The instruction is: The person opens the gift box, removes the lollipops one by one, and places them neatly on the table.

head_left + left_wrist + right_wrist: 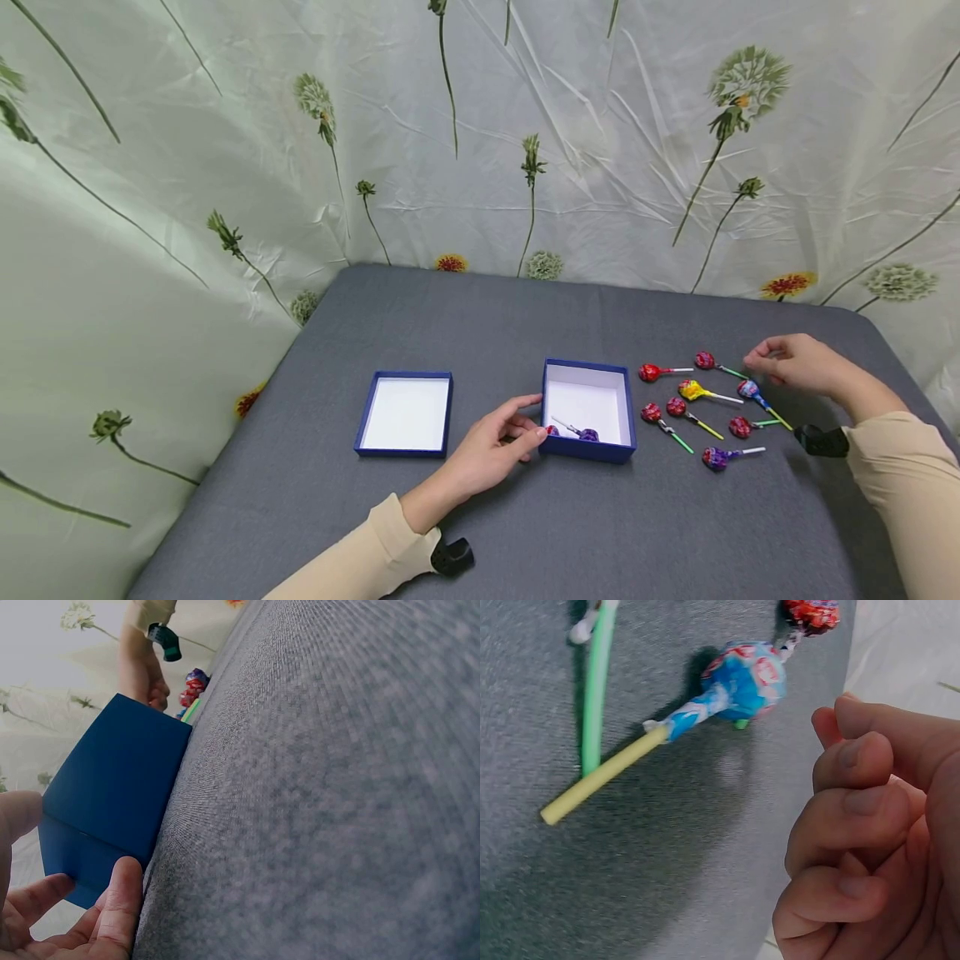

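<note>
My left hand [491,446] holds the open blue box [588,450] at its left side, thumb at the near left corner and fingers against the outer wall. Inside the box lie a purple lollipop [588,435] and another one, partly behind the thumb. Over the far right of the table is my right hand [802,364], its fingers loosely bent and nothing seen between them. Closest to it lie a red lollipop [705,360] with a green stick and a blue lollipop [746,679] with a yellow stick.
Several more lollipops are spread right of the box, among them a yellow one [692,389] and a purple one [716,458]. Left of the box lies its blue-edged lid [403,414], white inside up. A flowered curtain [480,208] hangs behind the grey table [480,333].
</note>
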